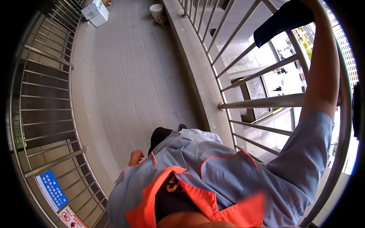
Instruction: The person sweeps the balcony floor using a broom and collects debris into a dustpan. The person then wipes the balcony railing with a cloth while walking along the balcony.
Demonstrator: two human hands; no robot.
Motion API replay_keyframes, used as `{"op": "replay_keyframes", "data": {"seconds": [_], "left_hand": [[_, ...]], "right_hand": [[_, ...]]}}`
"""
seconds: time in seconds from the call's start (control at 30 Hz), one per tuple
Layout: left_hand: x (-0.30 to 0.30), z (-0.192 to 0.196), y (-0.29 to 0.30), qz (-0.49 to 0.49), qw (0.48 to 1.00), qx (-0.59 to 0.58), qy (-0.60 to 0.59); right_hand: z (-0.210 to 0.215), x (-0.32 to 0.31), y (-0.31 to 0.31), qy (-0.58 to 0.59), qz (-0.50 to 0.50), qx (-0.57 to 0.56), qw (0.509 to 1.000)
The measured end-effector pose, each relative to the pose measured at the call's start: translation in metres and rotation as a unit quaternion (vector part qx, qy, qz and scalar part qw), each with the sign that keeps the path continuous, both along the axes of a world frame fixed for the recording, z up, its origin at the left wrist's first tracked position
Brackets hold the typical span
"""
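Note:
My right arm stretches forward along the metal railing (262,102) on the right. At the top edge, my right hand (312,3) is partly cut off by the picture's rim; it is closed on a dark navy cloth (283,22), which hangs over the rail bars. Down at my left side, my left hand (136,156) has its fingers curled in, and nothing shows in them. It touches neither railing.
A second barred railing (47,83) with blue and white signs (53,190) runs along the left. Ahead on the tiled walkway (114,76) stand a white box (97,15) and a white bucket (156,10) beside dry twigs (160,19). A low concrete curb (190,64) carries the right railing, with a drop beyond.

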State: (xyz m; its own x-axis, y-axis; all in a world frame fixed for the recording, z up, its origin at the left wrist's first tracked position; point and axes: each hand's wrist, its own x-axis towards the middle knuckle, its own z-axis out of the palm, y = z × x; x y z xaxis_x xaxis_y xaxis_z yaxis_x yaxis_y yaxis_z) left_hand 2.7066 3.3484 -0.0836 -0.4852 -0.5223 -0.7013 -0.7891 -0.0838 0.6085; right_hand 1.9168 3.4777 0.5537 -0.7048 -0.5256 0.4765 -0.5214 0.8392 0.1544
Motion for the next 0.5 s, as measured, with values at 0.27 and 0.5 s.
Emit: {"op": "replay_keyframes", "data": {"seconds": [0.27,0.5], "left_hand": [[-0.122,-0.025,-0.149,-0.355,0.927,-0.118,-0.038],[-0.201,-0.091,-0.334,-0.437,0.825,-0.352,0.059]], "right_hand": [[0.000,-0.131,-0.119,0.054,0.046,0.067,0.995],[-0.002,-0.153,-0.240,0.006,-0.064,0.006,0.998]]}}
